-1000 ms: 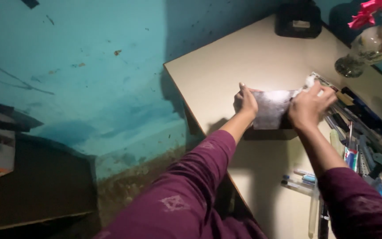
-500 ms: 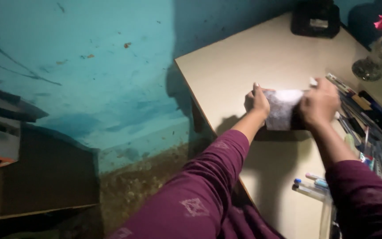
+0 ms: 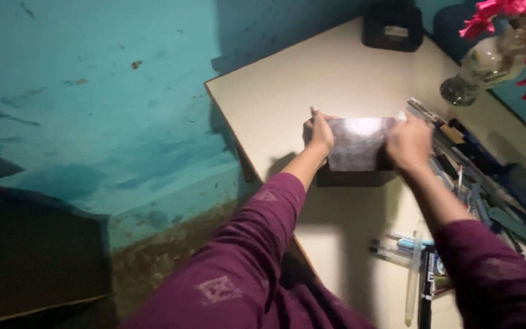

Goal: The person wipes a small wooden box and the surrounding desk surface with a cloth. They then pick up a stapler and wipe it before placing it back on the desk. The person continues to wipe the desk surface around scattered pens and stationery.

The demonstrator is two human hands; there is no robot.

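From the head camera, a pale desk (image 3: 348,73) stands against a worn turquoise wall (image 3: 92,91), stained brown near the floor. The left hand (image 3: 319,132) and right hand (image 3: 408,144) hold a dark box (image 3: 359,145) by its two ends above the desk's middle, fingers clamped on it. Pens (image 3: 458,152) lie heaped along the right edge; a glass vase (image 3: 482,67) of pink flowers (image 3: 518,18) and a black case (image 3: 392,27) sit at the far end.

Both arms are covered by long maroon sleeves reaching to the wrists. Small pale geometric motifs are woven or printed on the fabric, scattered sparsely. The left hand (image 3: 319,131) and right hand (image 3: 408,143) are left bare; no rings or watch are seen.
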